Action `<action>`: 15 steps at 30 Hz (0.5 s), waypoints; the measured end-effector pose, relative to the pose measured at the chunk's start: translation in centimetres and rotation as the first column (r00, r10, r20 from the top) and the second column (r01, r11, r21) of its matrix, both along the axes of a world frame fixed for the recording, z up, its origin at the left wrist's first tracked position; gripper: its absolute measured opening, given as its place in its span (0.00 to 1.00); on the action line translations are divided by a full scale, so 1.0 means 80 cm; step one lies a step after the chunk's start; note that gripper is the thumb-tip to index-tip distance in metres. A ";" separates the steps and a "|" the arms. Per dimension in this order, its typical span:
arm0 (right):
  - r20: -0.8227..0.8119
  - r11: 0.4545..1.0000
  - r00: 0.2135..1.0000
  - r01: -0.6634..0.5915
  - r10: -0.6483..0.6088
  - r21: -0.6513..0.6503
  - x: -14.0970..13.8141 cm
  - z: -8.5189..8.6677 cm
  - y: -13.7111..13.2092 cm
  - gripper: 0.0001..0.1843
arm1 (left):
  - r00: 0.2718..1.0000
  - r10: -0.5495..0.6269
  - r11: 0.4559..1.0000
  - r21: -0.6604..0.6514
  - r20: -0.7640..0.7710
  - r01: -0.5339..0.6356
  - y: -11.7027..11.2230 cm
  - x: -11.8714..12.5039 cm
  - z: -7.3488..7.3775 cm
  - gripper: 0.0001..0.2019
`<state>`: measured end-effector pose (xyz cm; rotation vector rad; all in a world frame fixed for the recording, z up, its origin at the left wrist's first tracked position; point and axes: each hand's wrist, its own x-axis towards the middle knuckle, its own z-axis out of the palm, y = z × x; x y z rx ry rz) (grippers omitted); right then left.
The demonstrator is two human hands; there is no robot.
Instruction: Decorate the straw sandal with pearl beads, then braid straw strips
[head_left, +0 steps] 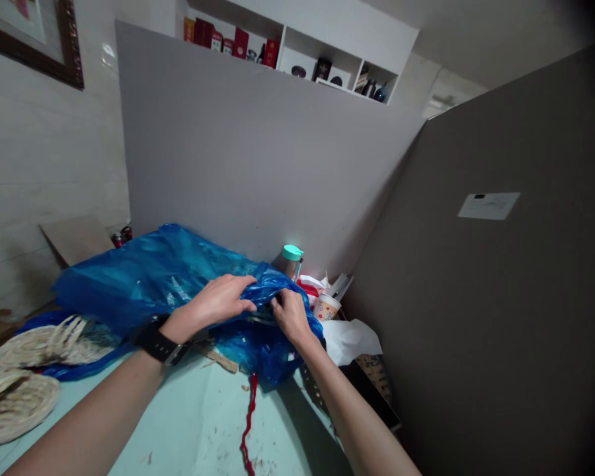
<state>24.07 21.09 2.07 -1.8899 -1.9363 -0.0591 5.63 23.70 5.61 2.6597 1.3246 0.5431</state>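
A large blue plastic bag (143, 271) lies crumpled across the table, its mouth toward the right. My left hand (218, 301), with a black watch (161, 342) on the wrist, rests against the bag, thumb and forefinger apart; its other fingers are partly hidden. At the bag's mouth, my right hand (291, 314) has curled fingers closed on the plastic. Pale strands show faintly inside the opening, but the contents are mostly hidden. A red cord (249, 423) trails from under the bag toward me.
Woven straw sandals (20, 403) lie at the left on the pale green tabletop (198, 423). Behind the right hand stand a bottle with a turquoise lid (292, 252) and a paper cup (326, 307). White paper (354, 340) lies over a basket (374, 373). Grey partitions (268, 158) enclose the back and right.
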 end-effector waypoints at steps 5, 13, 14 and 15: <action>-0.071 0.995 0.994 -0.078 0.082 0.056 0.005 0.001 -0.009 0.11 | 0.996 0.032 0.999 0.015 -0.088 -0.030 0.002 0.023 -0.038 0.23; -0.005 0.978 0.993 -0.114 0.117 0.173 0.024 -0.004 -0.031 0.16 | 0.982 0.147 0.988 0.065 -0.122 -0.140 0.002 0.024 -0.036 0.16; 0.015 0.976 0.993 -0.117 0.116 0.183 0.028 -0.004 -0.032 0.16 | 0.981 0.153 0.987 0.067 -0.123 -0.146 0.001 0.024 -0.035 0.16; 0.038 0.975 0.993 -0.119 0.114 0.190 0.030 -0.005 -0.033 0.16 | 0.980 0.157 0.986 0.069 -0.124 -0.149 0.001 0.024 -0.035 0.16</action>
